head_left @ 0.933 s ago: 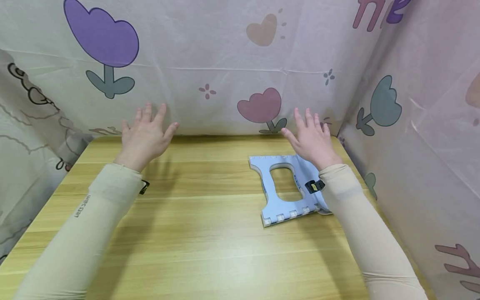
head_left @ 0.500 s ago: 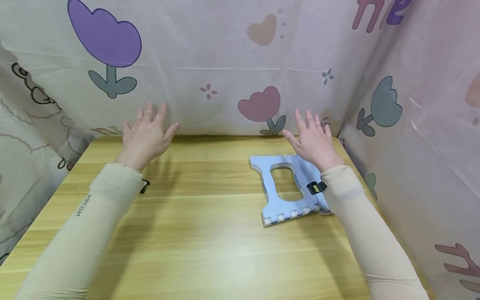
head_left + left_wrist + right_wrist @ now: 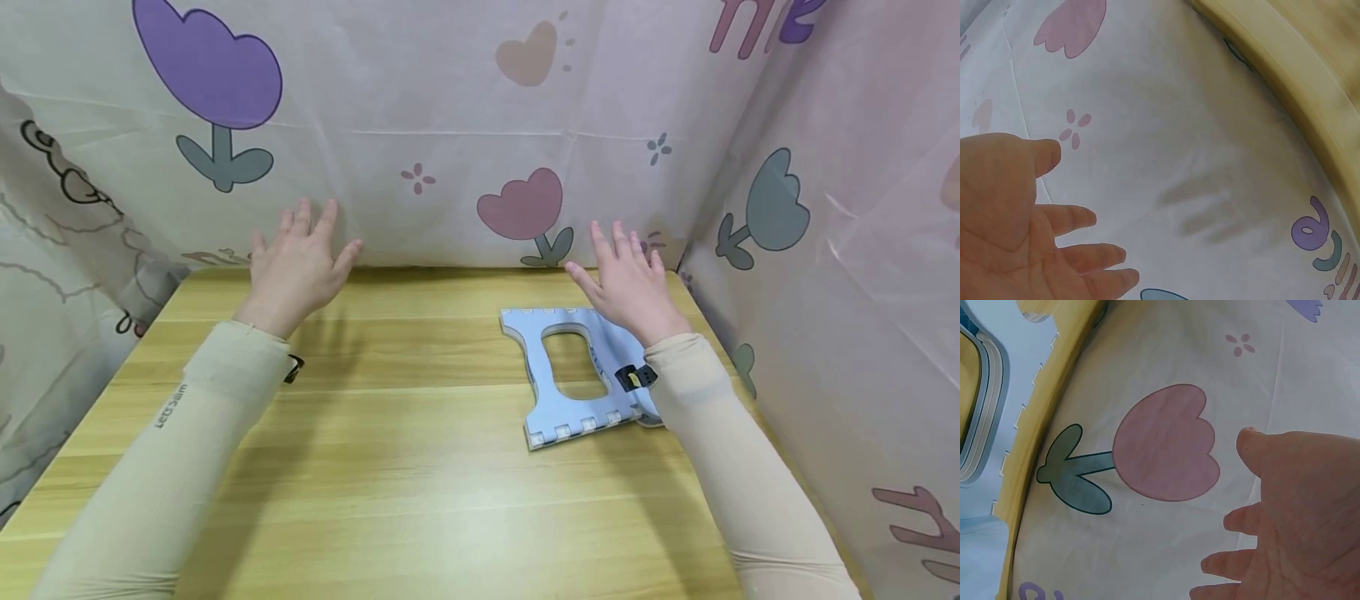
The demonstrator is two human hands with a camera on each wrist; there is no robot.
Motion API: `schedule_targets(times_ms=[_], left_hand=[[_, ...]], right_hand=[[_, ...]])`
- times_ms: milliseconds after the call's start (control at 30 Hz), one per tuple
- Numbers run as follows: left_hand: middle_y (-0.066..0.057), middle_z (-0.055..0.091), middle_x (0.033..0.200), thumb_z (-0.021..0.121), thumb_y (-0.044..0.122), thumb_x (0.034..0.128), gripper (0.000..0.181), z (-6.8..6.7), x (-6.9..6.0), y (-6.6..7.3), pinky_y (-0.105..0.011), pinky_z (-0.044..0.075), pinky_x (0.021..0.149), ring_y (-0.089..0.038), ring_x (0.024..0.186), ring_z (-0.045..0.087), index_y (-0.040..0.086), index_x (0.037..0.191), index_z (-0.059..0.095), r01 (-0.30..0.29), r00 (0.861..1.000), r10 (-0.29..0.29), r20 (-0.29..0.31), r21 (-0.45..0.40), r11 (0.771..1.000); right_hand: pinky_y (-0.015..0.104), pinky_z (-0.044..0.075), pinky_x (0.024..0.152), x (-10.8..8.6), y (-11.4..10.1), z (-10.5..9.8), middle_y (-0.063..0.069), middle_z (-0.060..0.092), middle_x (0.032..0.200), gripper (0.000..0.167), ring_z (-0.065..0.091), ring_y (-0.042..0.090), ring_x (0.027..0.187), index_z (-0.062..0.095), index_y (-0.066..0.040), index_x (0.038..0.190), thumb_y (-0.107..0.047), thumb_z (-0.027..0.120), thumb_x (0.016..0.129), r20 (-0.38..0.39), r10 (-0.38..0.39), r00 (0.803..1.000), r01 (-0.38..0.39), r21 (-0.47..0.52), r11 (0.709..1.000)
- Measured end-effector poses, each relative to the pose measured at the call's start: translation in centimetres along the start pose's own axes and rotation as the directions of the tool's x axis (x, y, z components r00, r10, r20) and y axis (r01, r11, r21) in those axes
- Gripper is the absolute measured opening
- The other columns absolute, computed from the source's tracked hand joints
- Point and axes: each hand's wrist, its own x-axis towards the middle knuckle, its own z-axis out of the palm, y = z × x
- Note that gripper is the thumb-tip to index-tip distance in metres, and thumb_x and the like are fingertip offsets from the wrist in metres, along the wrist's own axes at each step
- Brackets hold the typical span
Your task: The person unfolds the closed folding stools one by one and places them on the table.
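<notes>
A light-blue plastic folding stool (image 3: 551, 408), folded flat, lies on the right half of the wooden table. It has a large oval opening, and hinge-like notches run along its front edge. My right hand (image 3: 628, 287) is held in the air above its far right part, fingers spread; hand and forearm hide some of the stool. Over the table's back left is my left hand (image 3: 292, 271), also spread and holding nothing. Both palms show bare in the wrist views, the left palm (image 3: 997, 212) and the right palm (image 3: 1310, 512). A corner of the stool (image 3: 1022, 381) appears in the right wrist view.
A printed cloth (image 3: 420, 92) with flowers and hearts hangs behind the table (image 3: 405, 492), with more cloth (image 3: 847, 333) at the right and left sides. Small dark devices, such as the right one (image 3: 636, 377), sit at both wrists.
My left hand has risen very slightly and shifted a little right. The view has tilted slightly. The right hand and the stool stay almost where they were.
</notes>
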Motion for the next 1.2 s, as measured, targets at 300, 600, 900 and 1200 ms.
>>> schedule_targets(times_ms=[300,600,900,1200], left_hand=[[-0.028,0.000,0.177,0.027,0.068,0.1105,0.085,-0.2,0.3,0.8,-0.082,0.018,0.123,-0.060,0.160,0.014,0.019,0.174,-0.003,-0.016,1.000,0.016,0.017,-0.001,1.000],[-0.031,0.042,0.165,0.043,0.060,0.1108,0.079,0.5,0.1,2.9,-0.079,0.046,0.106,-0.058,0.146,0.045,0.008,0.169,0.029,-0.077,0.996,0.079,0.035,-0.038,0.996],[-0.024,0.059,0.154,0.058,0.047,0.1092,0.063,2.9,-0.6,6.3,-0.068,0.056,0.102,-0.049,0.136,0.060,0.003,0.154,0.051,-0.216,0.975,0.219,0.028,-0.091,0.972],[-0.015,0.067,0.147,0.063,0.046,0.1075,0.057,5.9,-1.4,10.9,-0.058,0.058,0.107,-0.039,0.130,0.068,0.010,0.151,0.058,-0.349,0.931,0.359,0.065,-0.124,0.929]], right_hand=[[0.078,0.004,0.129,-0.4,1.0,-0.4,0.026,0.006,0.179,0.086,0.009,0.050,0.166,0.001,-0.016,0.174,-0.063,0.036,0.112,0.065,0.033,0.997,-0.034,0.019,0.999],[0.077,0.016,0.128,-1.6,3.0,-0.7,0.028,0.018,0.177,0.087,0.020,0.052,0.162,0.008,-0.009,0.174,-0.063,0.036,0.111,0.067,0.033,0.997,-0.033,0.002,0.999],[0.077,0.027,0.123,-3.3,5.1,-0.6,0.032,0.029,0.171,0.089,0.029,0.054,0.157,0.018,-0.008,0.172,-0.066,0.040,0.109,0.096,0.097,0.991,-0.100,0.025,0.995],[0.081,0.034,0.116,-5.6,8.7,0.4,0.034,0.030,0.170,0.091,0.033,0.059,0.152,0.022,-0.006,0.171,-0.069,0.039,0.108,0.158,0.159,0.975,-0.169,0.051,0.984]])
